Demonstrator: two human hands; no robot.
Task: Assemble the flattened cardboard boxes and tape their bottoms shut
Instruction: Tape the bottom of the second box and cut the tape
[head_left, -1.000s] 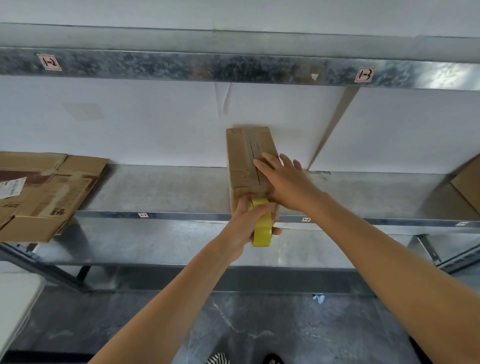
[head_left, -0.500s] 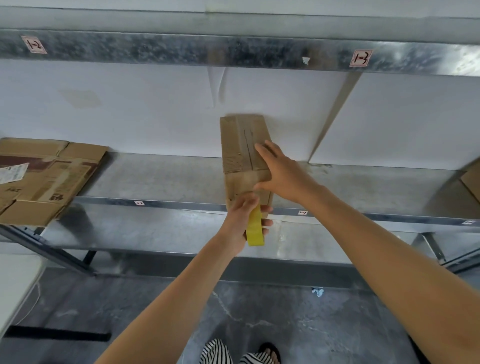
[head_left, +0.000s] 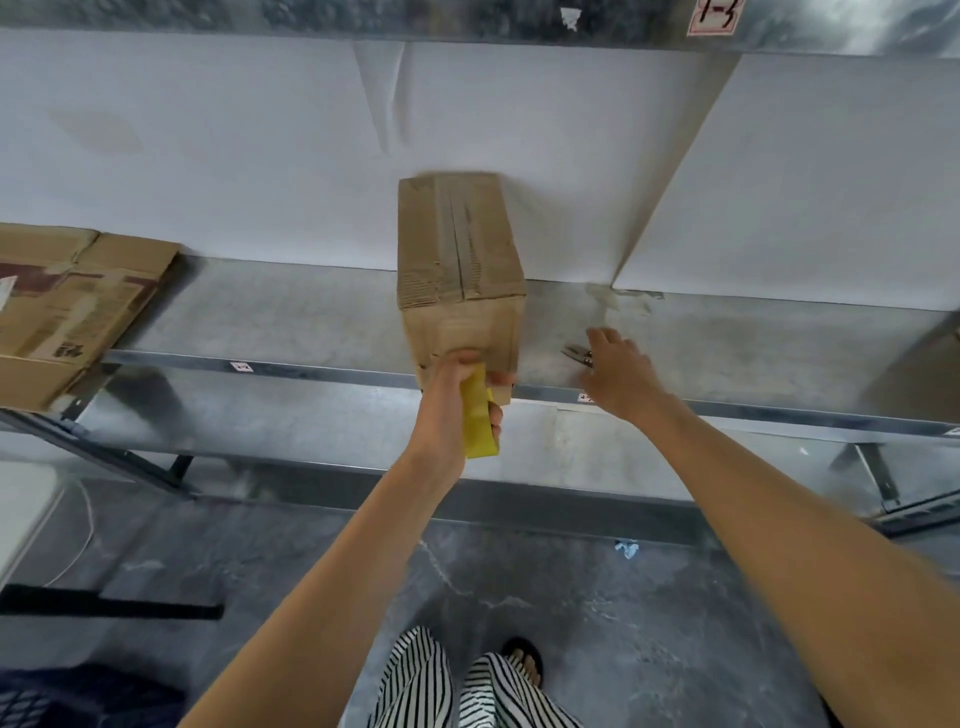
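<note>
Right hand has left the box — fingers spread; left hand grips tape.

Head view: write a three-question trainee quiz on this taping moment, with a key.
1. True or false: the left hand grips the yellow tape roll at the near lower edge of the box.
2. Pick one. The right hand is:
A) pressed flat on top of the box
B) open, reaching toward a small metal tool on the shelf
C) gripping the tape roll too
3. Fill the gap: the flattened cardboard lies on the shelf to the ___ of the box.

Key: 1 true; 2 B; 3 left.
</note>
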